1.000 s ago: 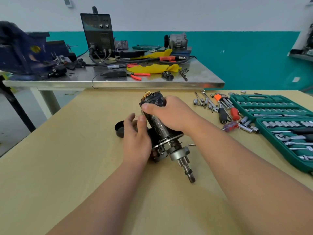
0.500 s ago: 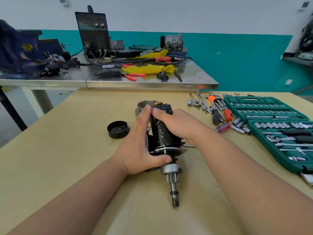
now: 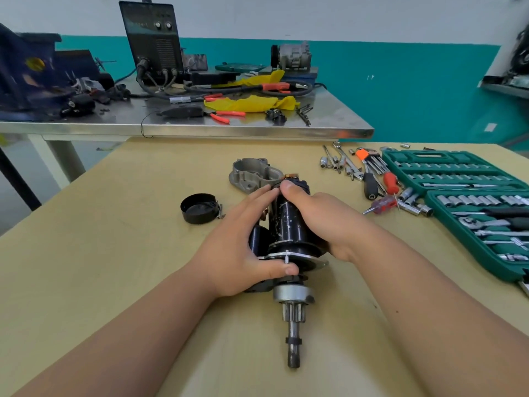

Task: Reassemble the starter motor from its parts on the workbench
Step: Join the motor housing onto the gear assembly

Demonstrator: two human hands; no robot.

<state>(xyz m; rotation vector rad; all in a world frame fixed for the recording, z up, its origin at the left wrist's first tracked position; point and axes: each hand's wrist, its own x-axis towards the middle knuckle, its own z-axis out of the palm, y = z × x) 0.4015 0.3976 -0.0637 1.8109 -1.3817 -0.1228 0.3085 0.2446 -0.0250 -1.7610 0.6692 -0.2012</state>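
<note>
Left hand gripping starter motor, thumb hooked across, right hand wrapping its body (fingers hidden behind)

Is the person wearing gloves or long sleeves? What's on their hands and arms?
No gloves or rings: the left hand and right hand are bare. The left forearm and right forearm are bare too, with no sleeves, watch or bracelet in view.

We see a black motor body with a silver drive gear, a pale grey housing and a black cap. Our workbench is plain tan, the socket case dark green, the cloth yellow, the wall teal below white.
</note>
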